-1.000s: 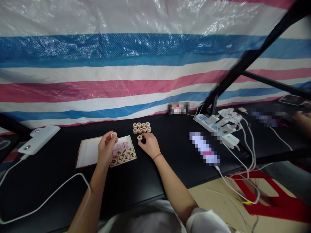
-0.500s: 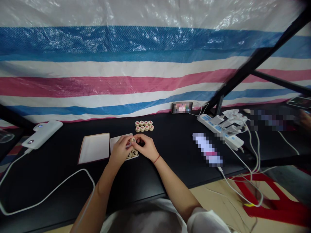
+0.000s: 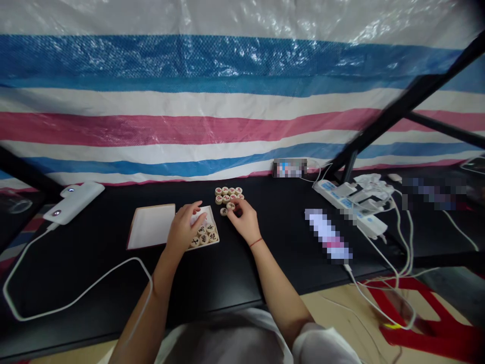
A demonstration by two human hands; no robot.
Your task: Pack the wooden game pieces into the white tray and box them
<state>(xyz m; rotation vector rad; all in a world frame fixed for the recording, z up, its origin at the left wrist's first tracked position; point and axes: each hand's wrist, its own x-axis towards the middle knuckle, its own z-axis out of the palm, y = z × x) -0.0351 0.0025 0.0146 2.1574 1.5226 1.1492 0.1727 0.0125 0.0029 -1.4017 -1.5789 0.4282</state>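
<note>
My left hand (image 3: 184, 227) hovers over the left part of a shallow white box (image 3: 206, 211), fingers apart and holding nothing. Several Chinese chess pieces with black characters (image 3: 203, 238) lie in the box; my hand hides part of it. To its right, my right hand (image 3: 244, 221) pinches a round cream Chinese chess piece (image 3: 230, 206) between thumb and fingers. Another loose piece (image 3: 224, 212) sits by the thumb tip. Just beyond stand two rows of pieces with red characters (image 3: 225, 191), the nearer row partly covered by my fingers.
Left of the box lies an open box lid (image 3: 151, 226). A white power bank-like device (image 3: 78, 202) with a cable is at far left. On the right are a phone (image 3: 329, 235), a power strip (image 3: 350, 208) with plugs and cables, and a propped phone (image 3: 290, 168) at the back.
My right hand has moved from the box to the right, beside the rows, with a piece. My left hand has opened and drawn slightly back. Two pieces now show in front of the rows.
</note>
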